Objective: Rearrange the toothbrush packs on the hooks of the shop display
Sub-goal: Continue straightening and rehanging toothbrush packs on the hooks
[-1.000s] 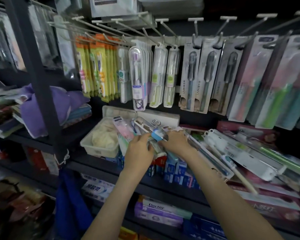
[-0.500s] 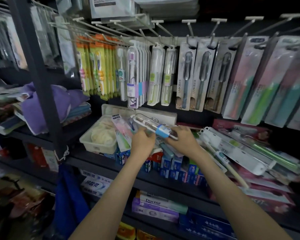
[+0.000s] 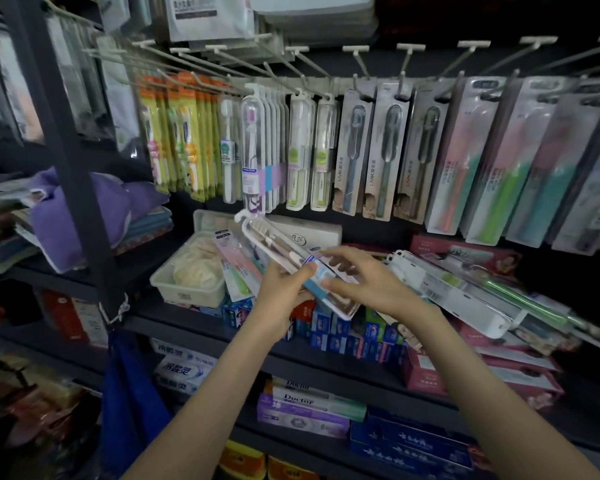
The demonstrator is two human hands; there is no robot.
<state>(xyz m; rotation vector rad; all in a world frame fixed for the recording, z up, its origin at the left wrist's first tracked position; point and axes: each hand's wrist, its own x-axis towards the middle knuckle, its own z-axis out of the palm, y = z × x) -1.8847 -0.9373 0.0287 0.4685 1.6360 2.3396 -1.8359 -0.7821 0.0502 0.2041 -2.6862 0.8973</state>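
Both hands hold a clear toothbrush pack with a blue label, tilted with its hanger tab up and to the left, just under the hanging row. My left hand grips its lower middle from below, thumb on the label. My right hand pinches the pack's lower end. Above, metal hooks carry rows of packs: a clear purple-bristled pack hangs right over the held one, with orange-yellow packs to the left and grey card packs to the right.
Loose toothbrush packs lie piled on the shelf to the right. A white tub with a sponge stands to the left, toothpaste boxes below the hands. A dark upright post and folded purple cloth are at left.
Both hands have lifted the clear pack up off the shelf pile and raised its tab end toward the hanging row. The view has drawn closer to the display.
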